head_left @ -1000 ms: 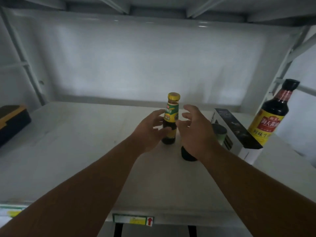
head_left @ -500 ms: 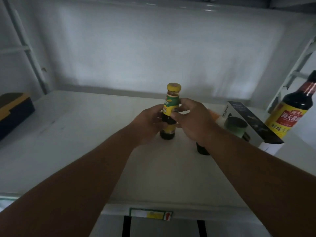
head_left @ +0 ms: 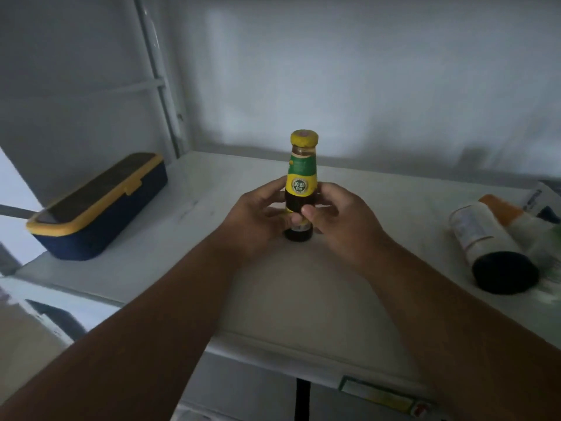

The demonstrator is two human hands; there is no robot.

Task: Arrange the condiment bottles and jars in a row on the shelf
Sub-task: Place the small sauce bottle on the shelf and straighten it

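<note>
A: On the left of the white shelf [head_left: 170,238], what lies there?

B: A navy box with a yellow lid [head_left: 100,205].

A: And at centre?

B: The left hand [head_left: 258,220] and right hand [head_left: 340,220] both grip a dark sauce bottle [head_left: 301,189], upright with its yellow cap on, its base at the shelf.

A: Farther right?

B: A white jar with a black lid [head_left: 491,250] lies on its side, against other blurred containers.

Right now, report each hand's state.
Left hand: grips the upright dark glass sauce bottle with yellow cap.
Right hand: grips the same bottle from the other side.
</note>
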